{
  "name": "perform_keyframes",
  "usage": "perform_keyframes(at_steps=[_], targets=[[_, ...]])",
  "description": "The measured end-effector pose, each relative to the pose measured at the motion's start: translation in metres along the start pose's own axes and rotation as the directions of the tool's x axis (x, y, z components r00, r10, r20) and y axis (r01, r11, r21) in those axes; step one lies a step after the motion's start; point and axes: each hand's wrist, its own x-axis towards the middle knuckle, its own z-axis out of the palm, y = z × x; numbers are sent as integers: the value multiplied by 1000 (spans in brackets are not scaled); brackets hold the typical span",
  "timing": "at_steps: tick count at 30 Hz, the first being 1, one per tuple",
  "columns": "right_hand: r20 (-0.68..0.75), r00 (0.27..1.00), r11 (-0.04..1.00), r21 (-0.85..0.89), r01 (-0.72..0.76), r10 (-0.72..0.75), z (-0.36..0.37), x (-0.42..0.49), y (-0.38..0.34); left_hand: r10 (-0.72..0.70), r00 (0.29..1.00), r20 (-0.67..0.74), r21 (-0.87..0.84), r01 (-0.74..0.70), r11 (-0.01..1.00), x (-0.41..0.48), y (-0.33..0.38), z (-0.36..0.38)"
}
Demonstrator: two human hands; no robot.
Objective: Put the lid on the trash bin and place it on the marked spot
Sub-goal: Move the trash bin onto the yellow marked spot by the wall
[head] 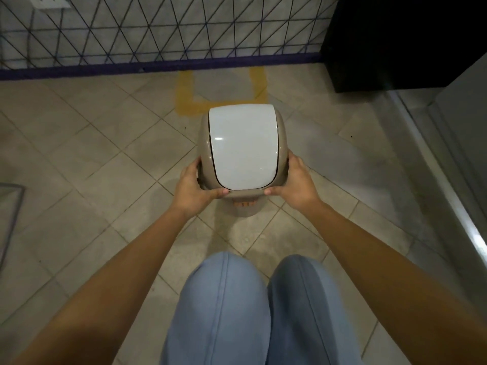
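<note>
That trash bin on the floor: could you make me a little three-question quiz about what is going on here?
1. True or false: the white flap lid already sits on the trash bin.
2. Which hands grip the lid's rim? A) only the left hand B) only the right hand C) both
3. Fill in: the yellow marked spot lies between the bin and the ____ .

Key: 1 true. 2 C. 3 wall, with its wire grid; the bin looks short of the mark.
</note>
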Motion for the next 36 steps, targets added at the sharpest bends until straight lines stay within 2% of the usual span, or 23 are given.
perform_keyframes(at_steps=[3,8,11,15,19,22,24,28,36], targets=[[44,999,1000,23,19,-20,-8,8,-1,68,998,-16,46,-67,997,6,4,3],[44,996,997,17,71,-72,-14,14,2,207,978,-15,-30,-207,978,8,8,11],[20,998,999,7,54,-54,-9,19,2,210,978,-8,-33,-210,977,16,7,9],[-16,999,999,-24,41,-41,4,28,-4,211,975,-65,147,-200,969,26,7,4],[-69,989,985,-127,121,-130,11,26,-8,355,924,-144,301,-301,905,18,9,7],[-70,969,946,-244,212,-235,14,23,-2,526,847,-80,520,-415,747,17,1,15],[-47,964,932,-273,240,-262,15,24,2,568,823,-6,603,-450,658,19,-3,19],[-75,953,934,-234,268,-292,19,32,-1,596,803,11,636,-465,616,31,-10,14],[-118,947,941,-206,270,-297,27,50,-9,596,801,-62,609,-443,658,45,-11,9]])
